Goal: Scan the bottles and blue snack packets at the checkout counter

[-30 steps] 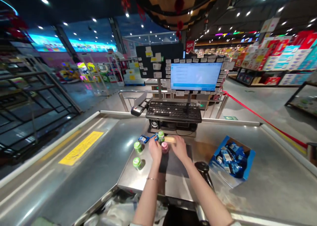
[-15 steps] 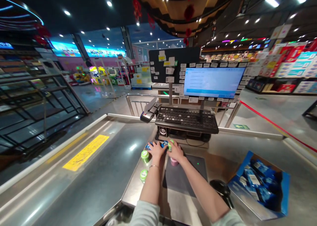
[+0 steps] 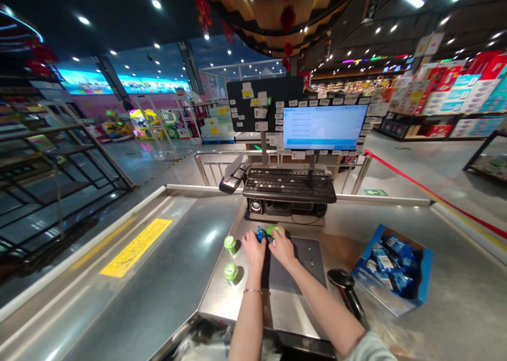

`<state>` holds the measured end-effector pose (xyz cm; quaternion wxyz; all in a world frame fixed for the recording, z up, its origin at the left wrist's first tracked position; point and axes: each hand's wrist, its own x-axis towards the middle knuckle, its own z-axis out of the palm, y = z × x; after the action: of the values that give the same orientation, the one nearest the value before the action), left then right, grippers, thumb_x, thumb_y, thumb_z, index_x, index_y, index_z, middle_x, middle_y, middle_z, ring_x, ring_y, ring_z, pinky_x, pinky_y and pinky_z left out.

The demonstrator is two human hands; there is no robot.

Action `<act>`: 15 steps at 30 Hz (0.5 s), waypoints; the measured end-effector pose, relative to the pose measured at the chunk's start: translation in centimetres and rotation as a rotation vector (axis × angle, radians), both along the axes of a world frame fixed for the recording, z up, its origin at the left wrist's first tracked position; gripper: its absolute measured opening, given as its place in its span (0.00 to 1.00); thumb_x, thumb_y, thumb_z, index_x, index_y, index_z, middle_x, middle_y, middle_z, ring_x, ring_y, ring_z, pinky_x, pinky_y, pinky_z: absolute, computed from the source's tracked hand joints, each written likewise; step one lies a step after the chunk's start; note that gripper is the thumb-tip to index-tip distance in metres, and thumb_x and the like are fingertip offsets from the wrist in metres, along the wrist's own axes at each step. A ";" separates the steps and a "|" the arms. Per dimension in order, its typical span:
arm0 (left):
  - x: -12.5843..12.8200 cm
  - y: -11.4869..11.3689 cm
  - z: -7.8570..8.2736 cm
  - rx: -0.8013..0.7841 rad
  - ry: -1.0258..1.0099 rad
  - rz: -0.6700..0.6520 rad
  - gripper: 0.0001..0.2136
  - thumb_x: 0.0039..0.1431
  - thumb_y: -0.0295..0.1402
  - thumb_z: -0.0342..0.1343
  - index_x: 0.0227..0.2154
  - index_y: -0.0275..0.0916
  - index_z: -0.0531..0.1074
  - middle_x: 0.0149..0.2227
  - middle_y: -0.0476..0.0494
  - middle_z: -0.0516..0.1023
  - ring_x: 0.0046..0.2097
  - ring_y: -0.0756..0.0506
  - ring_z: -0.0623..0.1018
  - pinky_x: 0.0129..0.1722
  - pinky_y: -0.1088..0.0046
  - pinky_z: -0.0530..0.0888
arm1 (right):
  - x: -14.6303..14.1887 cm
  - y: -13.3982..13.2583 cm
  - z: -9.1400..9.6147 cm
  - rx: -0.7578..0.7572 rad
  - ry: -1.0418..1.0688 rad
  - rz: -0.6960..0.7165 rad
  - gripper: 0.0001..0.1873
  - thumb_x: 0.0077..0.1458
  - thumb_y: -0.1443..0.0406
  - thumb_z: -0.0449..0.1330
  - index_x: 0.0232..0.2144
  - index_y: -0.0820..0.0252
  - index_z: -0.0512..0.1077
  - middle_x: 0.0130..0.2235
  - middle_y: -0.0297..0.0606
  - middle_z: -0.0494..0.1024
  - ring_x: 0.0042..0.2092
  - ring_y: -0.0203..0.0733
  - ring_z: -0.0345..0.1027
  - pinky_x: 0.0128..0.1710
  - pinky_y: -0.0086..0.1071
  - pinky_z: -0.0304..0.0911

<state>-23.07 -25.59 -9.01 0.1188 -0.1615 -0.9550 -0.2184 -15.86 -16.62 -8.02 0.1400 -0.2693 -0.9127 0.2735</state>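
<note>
My left hand [image 3: 253, 249] rests at the near edge of a small blue packet [image 3: 260, 234] and seems to grip it. My right hand [image 3: 282, 247] sits on a green-lidded jar [image 3: 273, 230] close beside that packet. The two hands almost touch, above a dark scanner plate [image 3: 299, 266] set in the steel counter [image 3: 222, 303]. Left of my left hand stand two more green-lidded jars [image 3: 230, 245] [image 3: 231, 273], apart from each other. No pink jar shows; my hands may hide it.
A handheld scanner [image 3: 344, 284] lies to the right, beside a blue-edged cardboard box [image 3: 392, 268] of blue packets. Ahead are a keyboard [image 3: 289, 184] and monitor [image 3: 325, 127]. A conveyor belt [image 3: 134, 250] runs left; plastic bags [image 3: 206, 340] lie below the near edge.
My hands have drawn closer together, over the blue packet and green-lidded jar. The pink jar seen earlier no longer shows. The whole view has shifted slightly as my head moved.
</note>
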 end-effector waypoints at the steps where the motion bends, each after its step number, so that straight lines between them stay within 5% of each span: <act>1: 0.2 -0.2 0.3 0.023 0.020 -0.009 0.10 0.53 0.36 0.52 0.37 0.39 0.65 0.43 0.42 0.70 0.52 0.40 0.66 0.49 0.64 0.64 | 0.6 0.2 0.1 -0.012 0.028 -0.020 0.16 0.49 0.66 0.55 0.43 0.52 0.67 0.58 0.39 0.58 0.37 0.40 0.72 0.36 0.33 0.64; 7: 2.8 1.8 3.8 0.366 0.134 -0.206 0.12 0.52 0.37 0.55 0.39 0.40 0.65 0.44 0.41 0.71 0.50 0.40 0.68 0.51 0.61 0.65 | 8.1 2.4 1.8 -0.066 0.262 -0.218 0.11 0.52 0.63 0.52 0.40 0.53 0.67 0.55 0.37 0.61 0.46 0.42 0.69 0.41 0.33 0.65; 12: 10.3 8.4 8.0 0.708 0.045 -0.545 0.14 0.50 0.38 0.58 0.38 0.40 0.65 0.47 0.41 0.71 0.50 0.42 0.70 0.51 0.61 0.67 | 18.0 6.0 6.0 -0.002 0.730 -0.509 0.12 0.51 0.59 0.55 0.38 0.56 0.69 0.55 0.42 0.62 0.54 0.47 0.62 0.52 0.40 0.58; 15: 15.9 13.5 9.5 0.748 -0.091 -0.775 0.13 0.49 0.37 0.60 0.37 0.40 0.66 0.49 0.41 0.69 0.52 0.43 0.69 0.53 0.62 0.65 | 23.7 8.4 8.4 0.102 0.854 -0.701 0.12 0.50 0.59 0.57 0.37 0.57 0.69 0.54 0.44 0.63 0.55 0.48 0.60 0.54 0.42 0.55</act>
<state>-7.15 -12.10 0.50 0.0375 -0.4391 -0.6868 -0.5779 7.81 -8.18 0.41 0.5932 -0.4150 -0.6425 0.2510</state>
